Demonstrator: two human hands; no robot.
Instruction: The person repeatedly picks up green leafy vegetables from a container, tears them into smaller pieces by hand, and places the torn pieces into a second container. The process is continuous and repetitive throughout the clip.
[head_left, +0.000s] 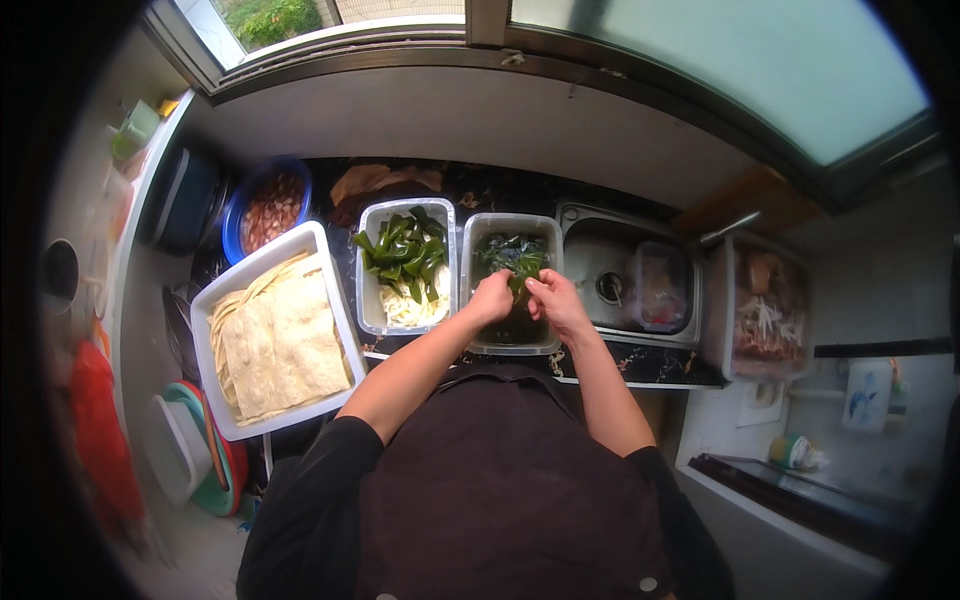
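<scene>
My left hand (493, 296) and my right hand (556, 301) meet over a translucent plastic tub (511, 348) of dark liquid. Between them they pinch a dark green leafy piece, probably kelp (527, 271); more of the same green pieces (504, 250) lie in the tub behind the fingers. Just left stands a second plastic tub (367, 319), where several knotted-looking green pieces (405, 251) rest on pale strips (424, 304). The fingers cover part of the held piece.
A large white tub (270, 426) at left holds pale sheets, perhaps tofu skin (285, 337). Behind it is a blue basin (234, 225) of reddish-brown pieces. To the right are a steel sink (592, 225) containing a clear container (660, 292), and a tub of meat-like food (765, 300).
</scene>
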